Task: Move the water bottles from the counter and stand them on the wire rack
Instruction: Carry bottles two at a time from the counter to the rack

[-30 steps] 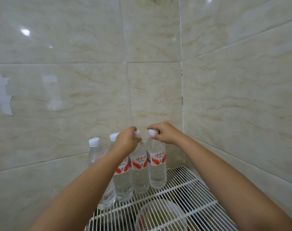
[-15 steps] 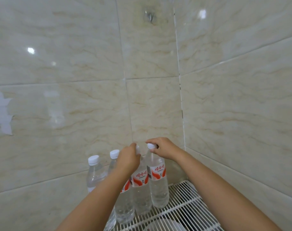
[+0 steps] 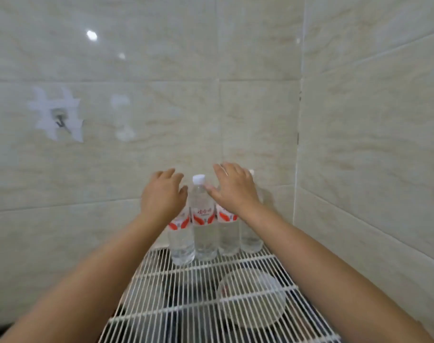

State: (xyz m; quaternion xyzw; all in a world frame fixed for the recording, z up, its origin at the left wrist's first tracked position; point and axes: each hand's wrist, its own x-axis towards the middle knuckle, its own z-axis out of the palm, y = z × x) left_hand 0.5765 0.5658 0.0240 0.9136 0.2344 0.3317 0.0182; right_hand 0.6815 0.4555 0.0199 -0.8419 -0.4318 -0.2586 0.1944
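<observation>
With both hands' fingers spread and empty over four upright water bottles [image 3: 203, 219] on the wire rack [image 3: 186, 305], withdraw straight back to avoid toppling them.

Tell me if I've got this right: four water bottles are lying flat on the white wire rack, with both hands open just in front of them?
Not quite. The head view shows the water bottles standing upright, not lying flat, on the wire rack, left hand and right hand open.

Clear plastic bottles [image 3: 204, 233] — white wire rack [image 3: 186, 305] — glossy tiles [image 3: 161, 58].
</observation>
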